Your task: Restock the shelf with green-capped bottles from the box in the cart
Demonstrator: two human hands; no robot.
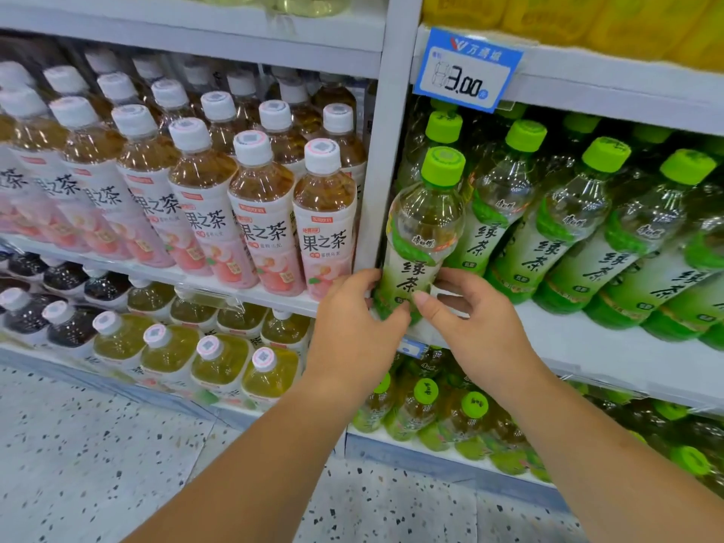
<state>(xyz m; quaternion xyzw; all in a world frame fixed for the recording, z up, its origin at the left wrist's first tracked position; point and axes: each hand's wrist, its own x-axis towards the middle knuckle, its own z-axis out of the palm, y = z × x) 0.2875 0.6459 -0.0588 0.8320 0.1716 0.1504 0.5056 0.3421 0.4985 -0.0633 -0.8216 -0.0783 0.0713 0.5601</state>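
Standing upright, the bottle [425,225] (green-capped) sits between left grip [352,331] and right grip [480,331].

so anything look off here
Only the green-capped bottle in the left hand and right hand: it stands ahead of its row at the left end of the shelf, not yet lined up. Nothing spilled or damaged shows.

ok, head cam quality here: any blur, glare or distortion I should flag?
Head view: strong wide-angle bowing, shelf edges slant and the rows lean outward. The green-capped bottle, held by the left hand and right hand, is sharp with a readable label. The white-capped bottles at far left smear and the yellow stock at top right is soft. Lighting is even, with small highlights on the plastic and no hard shadows.
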